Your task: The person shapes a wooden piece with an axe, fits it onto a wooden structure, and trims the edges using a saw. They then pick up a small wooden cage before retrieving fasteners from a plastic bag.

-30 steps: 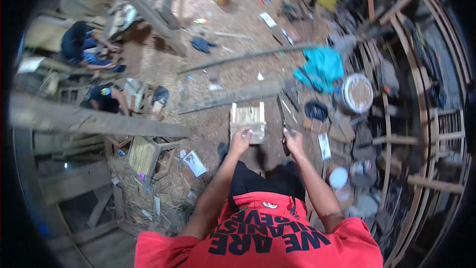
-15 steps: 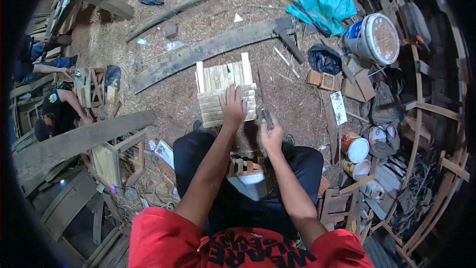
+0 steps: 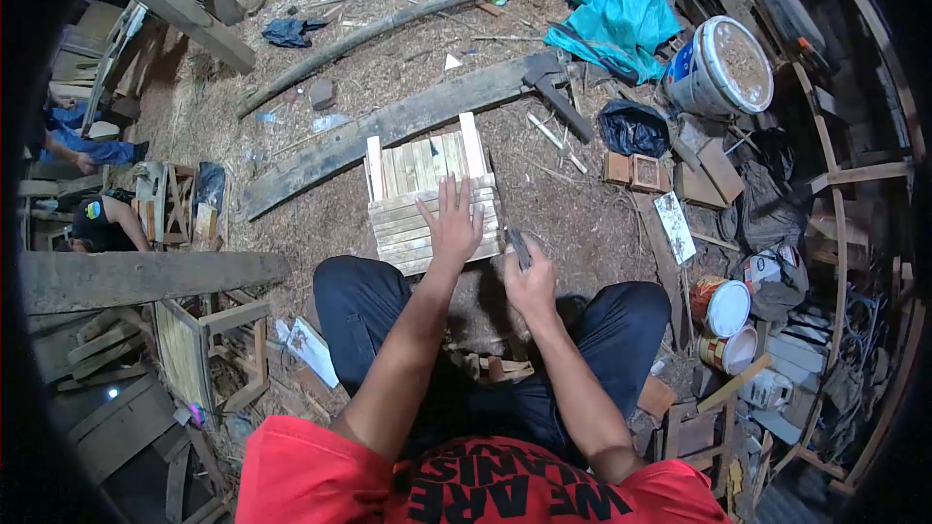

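A small slatted wooden piece [image 3: 398,233], with pale strips nailed side by side and two posts sticking out at its far end, stands on the ground in front of my knees. My left hand [image 3: 453,230] presses on its top slats, fingers spread. At the right edge of the piece, my right hand [image 3: 531,283] is wrapped round the dark handle of a saw [image 3: 519,248]. The thin blade is seen almost edge-on along the slats' ends and is hard to make out. Wood offcuts [image 3: 495,369] lie between my legs, partly hidden.
Behind the piece lie a long plank [image 3: 330,147], a hammer-like tool [image 3: 558,109] and a curved pole [image 3: 408,15]. To the right are a large bucket [image 3: 723,68], a teal sheet [image 3: 621,24], wooden blocks [image 3: 646,172] and paint tins [image 3: 723,306]. Another person [image 3: 107,223] sits at left.
My right hand and the saw handle have shifted slightly toward me relative to the slats. My knees are wider apart, and the view has shifted. My left hand stays on the slats.
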Demonstrator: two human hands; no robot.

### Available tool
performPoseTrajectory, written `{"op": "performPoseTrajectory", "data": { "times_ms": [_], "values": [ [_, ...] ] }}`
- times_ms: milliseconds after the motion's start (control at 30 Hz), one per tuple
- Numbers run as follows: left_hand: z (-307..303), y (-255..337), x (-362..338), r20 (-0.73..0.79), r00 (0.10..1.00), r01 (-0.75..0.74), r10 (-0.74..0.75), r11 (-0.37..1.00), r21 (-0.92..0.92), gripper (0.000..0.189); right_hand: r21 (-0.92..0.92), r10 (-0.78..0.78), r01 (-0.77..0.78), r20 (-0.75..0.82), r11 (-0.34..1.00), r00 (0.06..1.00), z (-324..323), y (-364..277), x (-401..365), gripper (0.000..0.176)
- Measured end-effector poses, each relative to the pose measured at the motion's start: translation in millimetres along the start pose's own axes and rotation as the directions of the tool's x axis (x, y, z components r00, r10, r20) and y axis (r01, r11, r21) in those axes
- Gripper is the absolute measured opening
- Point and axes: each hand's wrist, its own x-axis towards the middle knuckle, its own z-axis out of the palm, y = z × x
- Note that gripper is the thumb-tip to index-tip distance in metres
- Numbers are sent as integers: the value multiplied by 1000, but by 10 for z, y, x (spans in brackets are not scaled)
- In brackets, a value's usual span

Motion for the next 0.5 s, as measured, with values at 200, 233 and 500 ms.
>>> {"op": "performPoseTrajectory", "data": {
  "times_ms": [200,233,500],
  "values": [
    [-77,-50,-83,17,991,130,-132,989,70,66,0,-38,38,-37,999,999,59,-24,-146,37],
    [-62,-41,-56,12,991,136,-137,988,69,66,17,-49,50,-41,999,998,80,-25,-126,37],
    [-86,-54,-35,-5,992,125,-125,992,-2,68,-55,-64,64,-14,996,998,87,-25,-118,36]
  ]
}}
